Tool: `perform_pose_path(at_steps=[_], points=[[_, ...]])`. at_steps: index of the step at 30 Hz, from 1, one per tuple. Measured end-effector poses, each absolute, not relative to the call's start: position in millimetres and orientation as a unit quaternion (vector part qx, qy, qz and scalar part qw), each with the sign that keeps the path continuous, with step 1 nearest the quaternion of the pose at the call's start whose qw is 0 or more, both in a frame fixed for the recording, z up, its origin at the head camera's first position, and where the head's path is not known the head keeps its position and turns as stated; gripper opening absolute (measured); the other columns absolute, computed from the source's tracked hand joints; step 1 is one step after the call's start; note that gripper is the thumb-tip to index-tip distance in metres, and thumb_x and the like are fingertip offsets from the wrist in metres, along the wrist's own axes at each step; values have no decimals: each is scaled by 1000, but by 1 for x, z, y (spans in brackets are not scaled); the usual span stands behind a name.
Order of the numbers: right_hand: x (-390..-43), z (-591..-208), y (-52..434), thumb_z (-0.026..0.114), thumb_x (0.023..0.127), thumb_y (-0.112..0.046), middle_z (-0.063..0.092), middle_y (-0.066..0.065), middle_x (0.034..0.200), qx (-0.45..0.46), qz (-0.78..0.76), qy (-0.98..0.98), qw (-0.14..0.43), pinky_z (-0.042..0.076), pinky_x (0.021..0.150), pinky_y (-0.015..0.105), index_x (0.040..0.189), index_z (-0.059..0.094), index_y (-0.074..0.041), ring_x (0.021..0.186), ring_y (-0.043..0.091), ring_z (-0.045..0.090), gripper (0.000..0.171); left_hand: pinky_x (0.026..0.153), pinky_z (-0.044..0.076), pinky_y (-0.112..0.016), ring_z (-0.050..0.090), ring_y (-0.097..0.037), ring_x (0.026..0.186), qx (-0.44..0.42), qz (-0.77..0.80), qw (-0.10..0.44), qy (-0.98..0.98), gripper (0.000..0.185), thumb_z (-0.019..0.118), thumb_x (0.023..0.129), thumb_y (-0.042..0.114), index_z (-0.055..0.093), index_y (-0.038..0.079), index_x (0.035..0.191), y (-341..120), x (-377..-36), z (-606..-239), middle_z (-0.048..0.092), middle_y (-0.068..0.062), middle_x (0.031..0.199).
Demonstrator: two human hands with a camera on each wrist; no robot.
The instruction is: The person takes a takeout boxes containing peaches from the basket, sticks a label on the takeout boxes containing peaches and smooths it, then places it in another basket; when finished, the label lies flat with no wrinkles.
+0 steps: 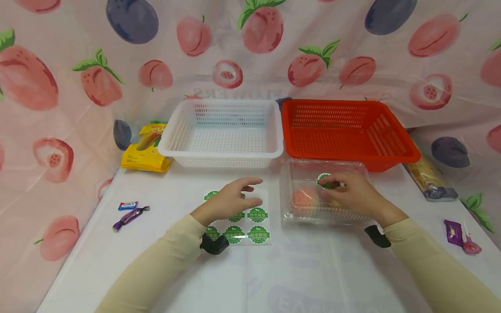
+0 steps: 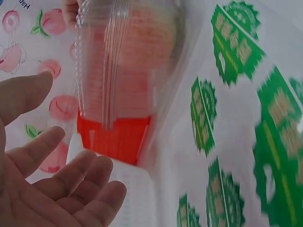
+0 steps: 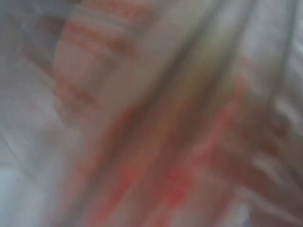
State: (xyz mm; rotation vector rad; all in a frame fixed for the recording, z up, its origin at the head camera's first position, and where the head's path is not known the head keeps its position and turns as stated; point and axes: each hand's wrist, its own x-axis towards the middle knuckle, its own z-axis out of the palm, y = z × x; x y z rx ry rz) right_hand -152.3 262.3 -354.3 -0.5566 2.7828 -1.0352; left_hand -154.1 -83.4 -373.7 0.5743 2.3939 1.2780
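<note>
A clear plastic clamshell box (image 1: pixel 289 174) with its lid down stands at the right of centre in the head view. Inside are a round pink-orange fruit (image 1: pixel 304 201) and a yellowish item, partly covered by my right hand (image 1: pixel 354 193). Thumb and index finger of that hand pinch a round green-and-white sticker (image 1: pixel 323 178) over the lid. A sheet of green stickers (image 1: pixel 257 234) lies left of the box. Above the sheet hovers my left hand (image 1: pixel 231 200), its fingers spread and holding nothing. The right wrist view is blurred.
Behind stand a white basket (image 1: pixel 223 154) and a red basket (image 1: pixel 348 158). A yellow packet (image 1: pixel 145 152) and wrapped candies (image 1: pixel 131 217) lie at the left. At the right are a long clear packet (image 1: pixel 432 178), a purple candy (image 1: pixel 453 232) and a lollipop (image 1: pixel 471 247).
</note>
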Motion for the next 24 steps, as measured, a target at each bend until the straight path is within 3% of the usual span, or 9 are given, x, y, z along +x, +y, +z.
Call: perform_pose_path(at_steps=[3,9,13,17,24], points=[[-149,-351,268,73,94,-30,68,4,114,-178,-344,920,62,50,95,52,119,71,-9,104,24,59,33,107,42,-42,51,-27,130,219,459,188,841,59,68,95,28,47,14,149,-70,-155,-375,47,-4,150],[-135,-338,292,71,94,-31,63,11,119,-116,-337,934,29,49,85,44,129,64,-9,107,30,54,42,100,48,-38,52,-24,128,224,479,202,824,64,67,96,34,43,19,153,-44,-157,-373,47,-7,150],[-129,-340,305,70,95,-37,57,21,131,-82,-334,939,23,48,88,57,136,58,-5,114,40,49,54,93,53,-36,54,-22,127,213,492,213,817,63,68,95,36,43,26,153,-30,-157,-372,46,-2,151],[-124,-350,316,69,95,-36,46,27,145,-71,-340,938,6,39,95,70,140,54,0,127,49,40,59,87,55,-37,58,-20,123,205,489,212,821,67,70,94,41,42,28,153,-20,-158,-375,44,0,152],[-119,-366,325,68,96,-35,25,28,157,-55,-362,930,21,36,96,74,148,44,2,136,54,25,68,92,54,-41,60,-23,122,186,498,204,822,70,72,92,43,42,30,153,-15,-161,-382,44,-4,153]])
